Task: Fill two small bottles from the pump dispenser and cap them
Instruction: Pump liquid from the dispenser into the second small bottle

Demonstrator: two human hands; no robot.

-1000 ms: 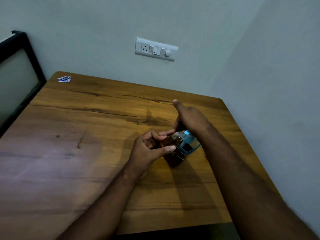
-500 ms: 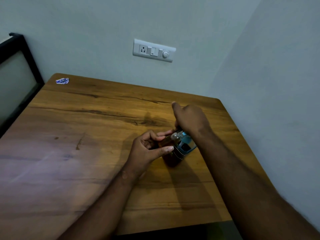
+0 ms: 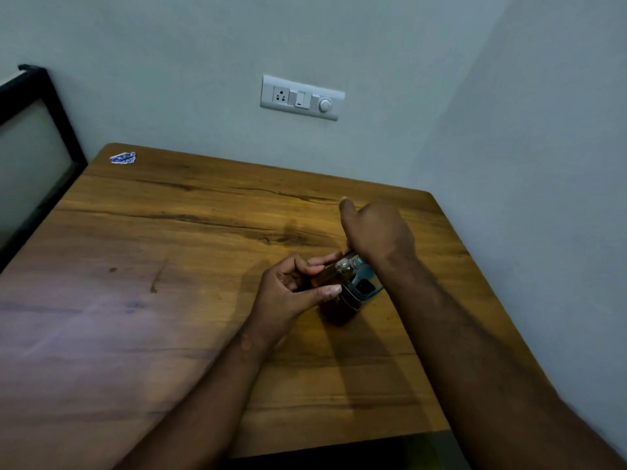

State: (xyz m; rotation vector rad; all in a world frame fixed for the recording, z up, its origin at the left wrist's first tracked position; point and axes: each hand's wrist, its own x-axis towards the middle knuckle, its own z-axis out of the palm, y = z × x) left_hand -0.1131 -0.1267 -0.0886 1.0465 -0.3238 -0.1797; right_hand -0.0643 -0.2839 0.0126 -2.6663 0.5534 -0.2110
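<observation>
The wooden table (image 3: 176, 266) fills the view, its far edge against the wall. At about four o'clock from its centre stands the pump dispenser (image 3: 356, 293), long axis upright, amber body below a blue label. The right hand (image 3: 376, 232) is curled over its top from twelve o'clock. At nine o'clock the left hand (image 3: 291, 293) pinches a small amber bottle (image 3: 325, 278), which lies tilted, its mouth toward the pump nozzle. The hands sit close together.
</observation>
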